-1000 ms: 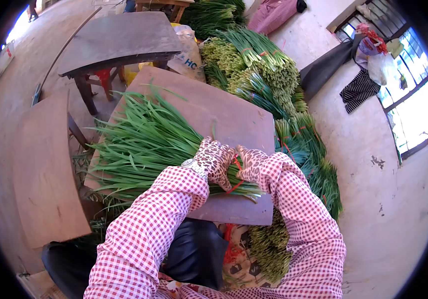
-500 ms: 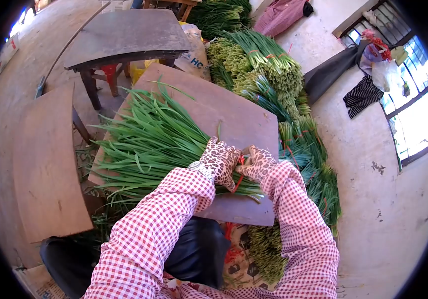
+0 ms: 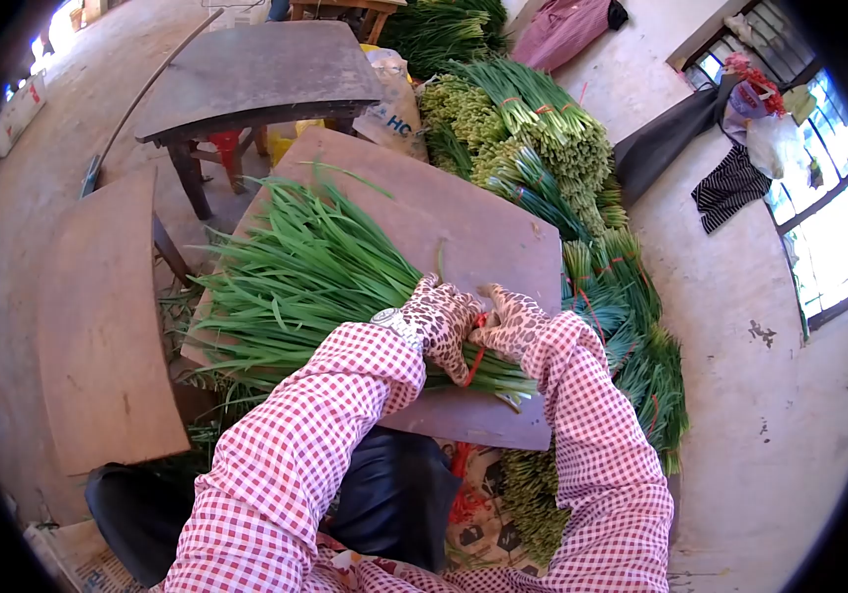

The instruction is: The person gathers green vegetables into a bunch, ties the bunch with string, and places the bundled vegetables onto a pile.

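Note:
A large bunch of garlic chives (image 3: 296,267) lies across the brown board (image 3: 464,229), leaves fanned to the left and cut stems to the right. A red tie (image 3: 474,363) loops round the stem end. My left hand (image 3: 440,318), in a leopard-print glove, is closed over the bunch beside the tie. My right hand (image 3: 513,322), gloved alike, is at the stem end with its fingers bent at the tie's upper part. Its fingertips are partly hidden, but they seem to pinch the tie. Both arms wear checked red and white sleeves.
Tied bunches of chives (image 3: 543,119) are piled beyond and right of the board. A dark table (image 3: 266,69) stands at the back left, a wooden bench (image 3: 98,326) at the left. Red ties (image 3: 466,499) hang below the board. A wall (image 3: 730,415) rises on the right.
The whole view has shifted slightly to the right. My hands stay at the red tie, with a slightly wider gap between their upper fingers. The bunch lies as before.

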Tool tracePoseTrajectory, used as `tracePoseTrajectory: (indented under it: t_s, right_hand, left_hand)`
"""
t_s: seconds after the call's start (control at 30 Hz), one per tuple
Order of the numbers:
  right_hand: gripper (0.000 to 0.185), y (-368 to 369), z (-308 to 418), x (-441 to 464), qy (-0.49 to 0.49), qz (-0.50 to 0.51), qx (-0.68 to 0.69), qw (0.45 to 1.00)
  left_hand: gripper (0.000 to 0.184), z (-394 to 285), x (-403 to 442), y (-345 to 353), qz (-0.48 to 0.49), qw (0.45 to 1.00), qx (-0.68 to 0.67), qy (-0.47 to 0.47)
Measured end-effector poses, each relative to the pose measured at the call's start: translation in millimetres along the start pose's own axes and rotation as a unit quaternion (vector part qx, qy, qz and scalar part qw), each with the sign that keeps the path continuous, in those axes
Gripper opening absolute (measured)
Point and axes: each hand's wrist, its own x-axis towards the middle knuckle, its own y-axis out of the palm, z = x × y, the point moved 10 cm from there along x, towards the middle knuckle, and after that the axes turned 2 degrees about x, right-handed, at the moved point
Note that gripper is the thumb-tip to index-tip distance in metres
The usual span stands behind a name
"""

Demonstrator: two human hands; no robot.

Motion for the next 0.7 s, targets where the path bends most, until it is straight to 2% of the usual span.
tracePoseTrajectory:
  t_s: [0.13, 0.27, 0.43, 0.5, 0.53, 0.57, 0.63, 0.67, 0.7]
  right_hand:
    - [0.083, 11, 9, -17, 0.016, 0.126, 0.023, 0.992]
    - [0.085, 12, 15, -21, 0.014, 0.156, 0.021, 0.987]
    - [0.084, 12, 14, -14, -0.004, 0.113, 0.02, 0.993]
    - [0.084, 7, 13, -1, -0.044, 0.037, -0.026, 0.998]
    - [0.078, 2, 16, -2, -0.07, -0.009, -0.035, 0.997]
    - [0.078, 4, 15, -3, -0.07, -0.008, -0.037, 0.997]
    - [0.07, -1, 3, -6, -0.001, -0.035, 0.003, 0.999]
    - [0.058, -1, -3, -5, 0.005, -0.055, 0.024, 0.998]
    - [0.058, -1, -3, -8, 0.006, -0.055, 0.024, 0.998]
  left_hand:
    - [0.09, -6, -8, -5, 0.012, 1.0, -0.01, 0.0]
    - [0.087, -9, -12, -7, 0.002, 1.0, -0.02, -0.001]
    - [0.083, -11, -15, -11, -0.003, 1.0, -0.03, 0.007]
    - [0.082, -10, -18, -14, -0.004, 0.999, -0.034, 0.008]
    - [0.081, -12, -21, -17, -0.007, 0.999, -0.036, 0.009]
    - [0.08, -11, -23, -19, -0.01, 0.999, -0.036, 0.008]
    - [0.079, -12, -25, -21, -0.016, 0.999, -0.038, 0.01]
    - [0.079, -11, -20, -16, -0.01, 0.999, -0.04, 0.007]
    - [0.079, -9, -14, -11, -0.004, 0.999, -0.042, 0.004]
